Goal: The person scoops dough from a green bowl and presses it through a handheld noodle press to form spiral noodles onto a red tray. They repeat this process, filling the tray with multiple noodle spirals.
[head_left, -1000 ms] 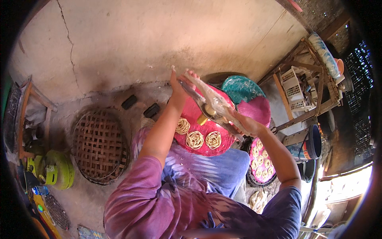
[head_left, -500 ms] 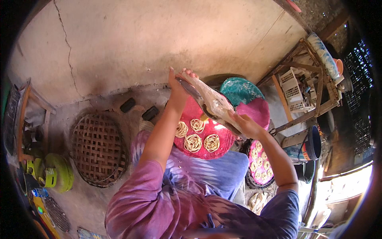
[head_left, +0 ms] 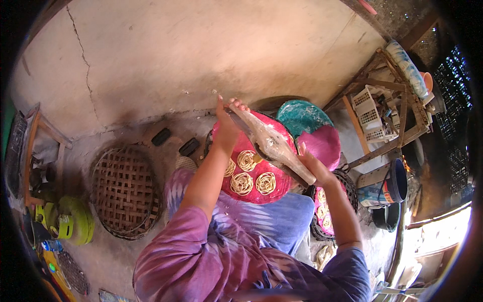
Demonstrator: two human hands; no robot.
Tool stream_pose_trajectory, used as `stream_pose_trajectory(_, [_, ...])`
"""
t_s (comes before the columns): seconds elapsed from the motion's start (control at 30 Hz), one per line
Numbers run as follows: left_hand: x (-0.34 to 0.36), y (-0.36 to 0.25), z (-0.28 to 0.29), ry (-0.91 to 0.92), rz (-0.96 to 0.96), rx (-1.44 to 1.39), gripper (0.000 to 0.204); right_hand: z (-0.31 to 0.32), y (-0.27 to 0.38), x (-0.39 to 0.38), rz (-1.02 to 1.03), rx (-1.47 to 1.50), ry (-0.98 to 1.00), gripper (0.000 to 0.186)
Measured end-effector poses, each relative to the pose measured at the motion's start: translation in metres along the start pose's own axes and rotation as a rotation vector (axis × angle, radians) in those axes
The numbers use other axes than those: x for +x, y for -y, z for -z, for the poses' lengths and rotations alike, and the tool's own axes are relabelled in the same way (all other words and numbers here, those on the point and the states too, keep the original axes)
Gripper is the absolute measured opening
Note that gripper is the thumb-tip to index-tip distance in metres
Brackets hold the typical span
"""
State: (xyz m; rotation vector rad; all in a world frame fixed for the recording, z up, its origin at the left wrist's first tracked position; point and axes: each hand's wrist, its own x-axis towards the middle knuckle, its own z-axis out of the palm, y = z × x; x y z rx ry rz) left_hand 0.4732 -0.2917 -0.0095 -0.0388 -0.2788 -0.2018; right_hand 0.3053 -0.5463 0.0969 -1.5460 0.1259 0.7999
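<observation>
A long wooden hand press (head_left: 271, 144), dusted pale and bulging in the middle, slants between my two hands above a round tray with a pink-red cloth (head_left: 274, 194). My left hand (head_left: 230, 115) is closed round its far left end, fingertips showing past the edge. At the near right end, my right hand (head_left: 318, 168) grips it with the thumb raised. Below lie several coiled nests of pale dough strands (head_left: 242, 183) on the cloth. The tray rests over my lap. Whether dough hangs under the press is hidden.
To the right stand a second tray of dough nests (head_left: 322, 209), a green basin (head_left: 302, 117) with a pink cloth (head_left: 323, 146) on it, and a dark bucket (head_left: 397, 181). A woven basket (head_left: 123, 194) and a green gas cylinder (head_left: 76, 220) are at left. The wall (head_left: 166, 60) rises ahead.
Both hands have brought the press slightly nearer to me and lower. My right forearm has shifted, covering more of the right-hand tray. The dough nests on the cloth look the same.
</observation>
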Motion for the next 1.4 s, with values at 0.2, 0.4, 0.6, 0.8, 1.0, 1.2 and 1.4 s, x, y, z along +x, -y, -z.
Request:
stream_pose_trajectory(0.2, [-0.004,-0.009,0.02,0.019,-0.058,-0.057,0.035,-0.01,-0.071,0.07,0.139,0.799,0.35,0.071])
stream_pose_trajectory(0.4, [-0.002,-0.018,0.029,-0.025,-0.136,-0.148,0.033,-0.013,-0.078,0.091,0.079,0.646,0.357,0.063])
stream_pose_trajectory(0.6, [0.005,-0.036,-0.002,-0.104,-0.207,-0.133,0.037,-0.019,-0.069,0.103,0.319,-0.618,0.024,0.045])
stream_pose_trajectory(0.8, [0.011,-0.037,-0.037,0.126,-0.065,-0.005,0.042,0.019,-0.031,0.065,0.185,-0.008,0.178,0.052])
stream_pose_trajectory(1.0, [0.021,0.028,-0.018,-0.187,0.01,0.092,0.049,0.022,0.02,-0.01,-0.059,-0.335,-0.079,0.079])
stream_pose_trajectory(1.2, [0.028,0.057,0.009,-0.215,-0.02,0.039,0.049,0.02,0.016,-0.008,-0.076,-0.559,-0.268,0.077])
stream_pose_trajectory(1.4, [0.024,0.042,-0.017,-0.283,0.05,0.077,0.05,-0.001,0.029,-0.03,-0.1,-0.453,-0.257,0.076])
